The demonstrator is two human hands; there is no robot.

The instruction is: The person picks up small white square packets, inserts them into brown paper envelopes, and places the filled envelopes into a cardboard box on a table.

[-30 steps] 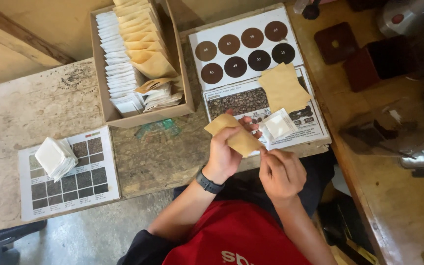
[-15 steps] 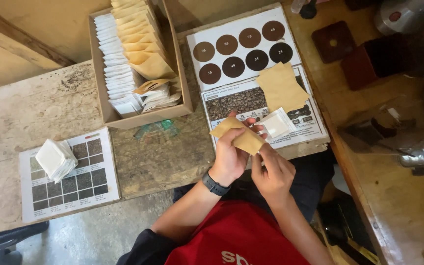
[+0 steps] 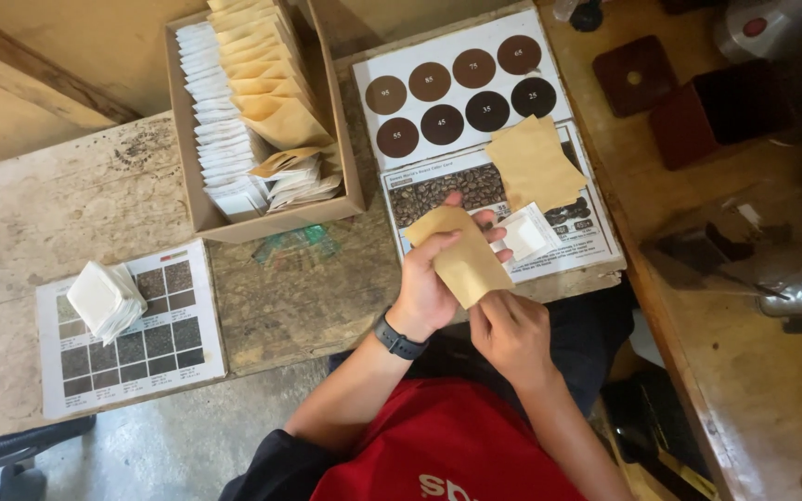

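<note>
1. Your left hand [image 3: 427, 289] is closed around a flat tan kraft-paper pouch [image 3: 461, 258], thumb on the near face and fingers behind, holding it tilted above the table edge so its lower end faces your other hand.
2. Your right hand [image 3: 510, 331] sits at the pouch's lower corner, fingers curled and touching the paper; whether it pinches the corner or only steadies it, I cannot tell.
3. A small white square sachet [image 3: 528, 233] lies just beside the pouch, partly behind your left fingertips, resting on the printed card with a photo of dark beans [image 3: 438, 190]; it looks close enough to pick up without reaching.
4. On the same card, a short stack of loose tan pouches [image 3: 533, 162] lies near, likely kept as the ready supply.
5. Above it is a white chart with 8 brown discs [image 3: 461, 93].
6. To your left, an open cardboard box [image 3: 338, 148] holds upright rows of white sachets and tan pouches.
7. Well apart, a pile of white sachets [image 3: 104, 297] rests on a grid chart of grey squares [image 3: 155, 348].
</note>
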